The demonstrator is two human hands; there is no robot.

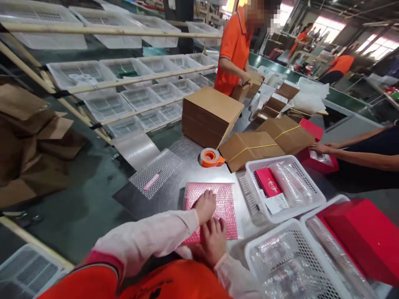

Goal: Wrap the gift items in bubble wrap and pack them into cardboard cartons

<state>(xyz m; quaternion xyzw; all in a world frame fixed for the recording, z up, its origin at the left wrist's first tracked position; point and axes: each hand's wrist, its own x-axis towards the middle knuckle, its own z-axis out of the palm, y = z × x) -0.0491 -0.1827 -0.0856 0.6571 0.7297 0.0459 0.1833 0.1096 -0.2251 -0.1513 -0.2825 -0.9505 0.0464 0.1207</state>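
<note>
A flat, pink bubble-wrapped packet [227, 203] lies on the metal table before me, with a clear margin of wrap along its right side. My left hand [205, 206] reaches across from the left and rests on top of it, fingers stretched out. Lower down, near the packet's front edge, my right hand [214, 241] lies on the wrap with its fingers apart. Its palm covers part of the front edge. Beyond the packet stands an orange tape dispenser [212, 158] with a roll of tape. Left of it lies a clear bubble-wrap sheet [156, 174] with a pink strip.
White baskets [286, 220] at right hold a red box [268, 182] and clear-wrapped items. Stacked cardboard [212, 110] and strapped cartons [254, 147] stand behind. Racked bins [140, 97] line the left. A co-worker [233, 54] stands at the back; another person's hands [321, 148] touch a red box.
</note>
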